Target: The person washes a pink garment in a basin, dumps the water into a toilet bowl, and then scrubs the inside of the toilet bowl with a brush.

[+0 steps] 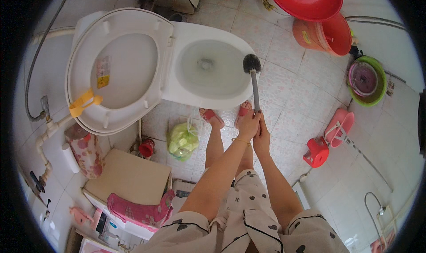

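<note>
A toilet brush (pixel 254 88) with a grey handle and dark bristles is held upright before me, its head over the front rim of the white toilet bowl (pixel 255 86). My left hand (pixel 248 126), a thin band at its wrist, is closed around the lower end of the handle. Pressed up beside it, my right hand (pixel 262 137) is closed on the same end; its fingers are partly hidden. Water stands in the bowl. The toilet's raised seat and lid (pixel 166 75) lean back, with a yellow strap-like handle (pixel 84 103) on the rim.
A tied bag of yellow-green stuff (pixel 183 142) sits on the tiled floor left of my feet. Red buckets (pixel 306 35), a green basin (pixel 377 97), a pink basin (pixel 346 120) and a red stool (pixel 317 153) line the right wall. A beige-topped cabinet (pixel 128 168) stands at left.
</note>
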